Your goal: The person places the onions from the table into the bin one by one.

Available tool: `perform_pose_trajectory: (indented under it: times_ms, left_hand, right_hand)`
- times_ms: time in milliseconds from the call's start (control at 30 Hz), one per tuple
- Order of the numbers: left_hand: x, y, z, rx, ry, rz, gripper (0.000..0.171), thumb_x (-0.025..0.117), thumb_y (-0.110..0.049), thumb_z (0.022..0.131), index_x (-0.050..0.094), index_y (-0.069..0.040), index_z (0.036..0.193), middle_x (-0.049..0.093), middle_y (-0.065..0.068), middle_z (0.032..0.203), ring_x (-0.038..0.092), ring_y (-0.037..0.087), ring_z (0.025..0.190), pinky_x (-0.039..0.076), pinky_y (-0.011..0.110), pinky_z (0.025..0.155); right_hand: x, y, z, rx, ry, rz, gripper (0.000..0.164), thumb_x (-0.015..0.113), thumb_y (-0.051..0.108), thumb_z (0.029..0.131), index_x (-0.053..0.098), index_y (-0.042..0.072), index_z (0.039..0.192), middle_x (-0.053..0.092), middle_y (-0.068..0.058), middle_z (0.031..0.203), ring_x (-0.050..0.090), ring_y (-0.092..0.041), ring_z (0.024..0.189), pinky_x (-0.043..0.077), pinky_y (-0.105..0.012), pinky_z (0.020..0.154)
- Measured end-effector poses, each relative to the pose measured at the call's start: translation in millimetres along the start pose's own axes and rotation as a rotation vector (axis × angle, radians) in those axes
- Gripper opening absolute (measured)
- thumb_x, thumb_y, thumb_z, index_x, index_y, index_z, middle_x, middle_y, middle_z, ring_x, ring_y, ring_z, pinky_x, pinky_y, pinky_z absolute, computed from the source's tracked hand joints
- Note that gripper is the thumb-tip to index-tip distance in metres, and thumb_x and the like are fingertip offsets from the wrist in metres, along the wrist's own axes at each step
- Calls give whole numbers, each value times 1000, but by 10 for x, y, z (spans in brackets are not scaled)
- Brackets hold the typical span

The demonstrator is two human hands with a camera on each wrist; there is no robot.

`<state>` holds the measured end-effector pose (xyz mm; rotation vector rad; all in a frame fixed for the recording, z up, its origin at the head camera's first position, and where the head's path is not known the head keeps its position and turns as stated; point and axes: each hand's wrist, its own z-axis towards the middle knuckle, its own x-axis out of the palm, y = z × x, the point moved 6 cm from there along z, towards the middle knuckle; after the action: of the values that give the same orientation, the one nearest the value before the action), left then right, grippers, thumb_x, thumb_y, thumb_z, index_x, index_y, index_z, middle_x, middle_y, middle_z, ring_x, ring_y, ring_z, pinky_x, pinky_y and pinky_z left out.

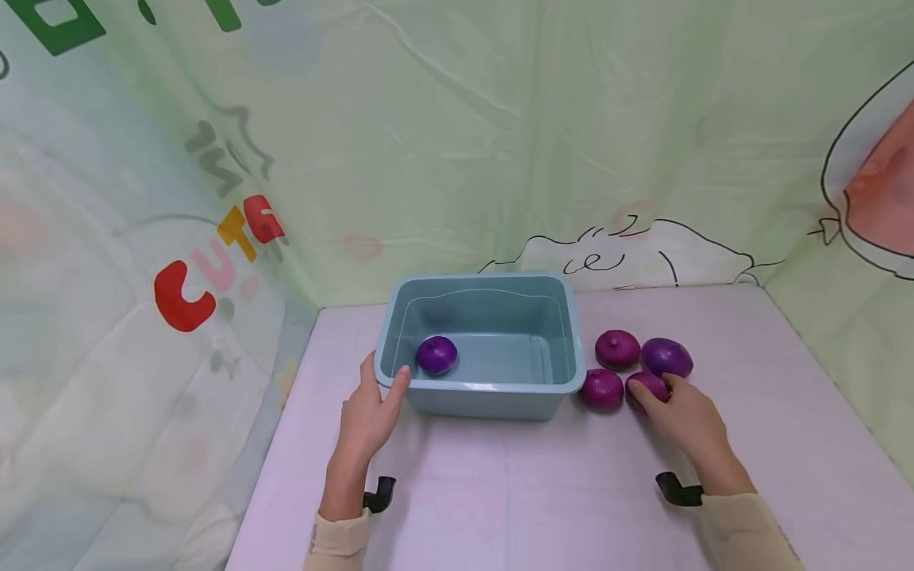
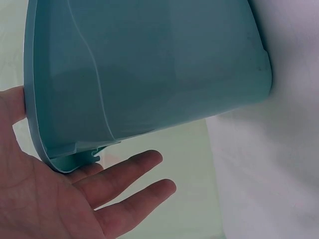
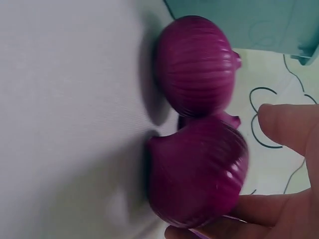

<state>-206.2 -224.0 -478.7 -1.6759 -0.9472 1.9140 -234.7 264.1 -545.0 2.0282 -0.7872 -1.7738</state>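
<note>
My left hand [image 1: 370, 416] holds the near left corner of a light blue plastic bin [image 1: 485, 403], thumb at the rim and the other fingers outside; two fingers [image 2: 132, 174] stretch out straight below the rim in the left wrist view. Inside the bin, toward its left, lies a purple onion [image 1: 436, 355]. My right hand [image 1: 689, 420] reaches around the nearest right purple onion [image 1: 646, 392]. In the right wrist view the thumb stands apart from this tilted onion [image 3: 199, 174], with fingers behind it. Another onion [image 1: 601, 390] sits just left of it.
Behind these lie a reddish-purple onion [image 1: 617, 350] and a darker purple onion [image 1: 667, 358]. A pale cloth covers the table [image 1: 471, 492]. Printed curtains [image 1: 443, 159] stand behind the bin and at both sides.
</note>
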Motion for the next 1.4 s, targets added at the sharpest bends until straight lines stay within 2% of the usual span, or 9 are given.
perform_pose_trajectory:
  times_ms: [133, 233, 467, 567, 833, 1100, 1200, 1400]
  left_hand:
    - [1, -5, -3, -1, 0, -3, 96, 46, -81, 94, 25, -19, 164, 51, 14, 154, 54, 48, 131, 46, 73, 92]
    - [5, -8, -3, 6, -1, -6, 96, 46, -80, 94, 25, -18, 164, 52, 15, 153, 55, 48, 129, 48, 72, 90]
    - [7, 0, 1, 12, -3, -8, 96, 46, -80, 94, 25, -18, 164, 51, 15, 153, 55, 48, 129, 49, 71, 89]
    - [9, 3, 2, 7, -1, -12, 96, 46, -80, 94, 24, -19, 164, 50, 14, 154, 54, 47, 131, 49, 71, 90]
    - [8, 5, -1, 4, 0, -13, 95, 47, -80, 94, 23, -20, 164, 50, 15, 155, 54, 48, 131, 49, 71, 90]
    - [11, 6, -6, 5, 3, -16, 95, 47, -79, 94, 23, -20, 164, 49, 14, 155, 53, 47, 132, 48, 71, 91]
    - [13, 8, -5, 3, 4, -14, 95, 46, -80, 94, 23, -20, 164, 50, 14, 155, 54, 48, 131, 49, 71, 90]
    - [10, 9, 6, 10, 1, -6, 95, 46, -80, 94, 24, -20, 164, 51, 15, 154, 55, 49, 130, 49, 71, 90]
  right_hand:
    - [105, -35, 1, 4, 23, 12, 102, 47, 69, 100, 32, -20, 148, 39, -47, 143, 42, -64, 126, 39, -74, 97]
    - [179, -51, 9, 5, 26, 20, 105, 50, 70, 99, 26, -18, 152, 36, -47, 146, 39, -65, 129, 37, -75, 99]
    - [277, -41, 6, -66, -20, 32, 104, 62, 59, 98, 16, -12, 159, 35, -48, 146, 39, -67, 128, 36, -79, 96]
    - [305, -37, -2, -85, -46, 30, 104, 68, 53, 96, 15, -9, 160, 37, -47, 144, 41, -67, 126, 31, -82, 96]
    - [336, -19, -38, -119, -116, 26, 101, 78, 37, 91, 20, -14, 156, 38, -50, 140, 38, -69, 125, 15, -86, 99]
    - [320, -18, -50, -148, -147, 24, 82, 74, 28, 95, 31, -14, 151, 45, -47, 135, 45, -65, 121, 23, -83, 97]
    - [308, -35, -50, -138, -123, 31, 80, 71, 31, 97, 32, -13, 151, 46, -46, 135, 47, -64, 120, 25, -82, 96]
    - [251, -79, -53, -95, -59, 32, 83, 65, 45, 100, 31, -10, 152, 49, -45, 135, 53, -62, 115, 43, -74, 87]
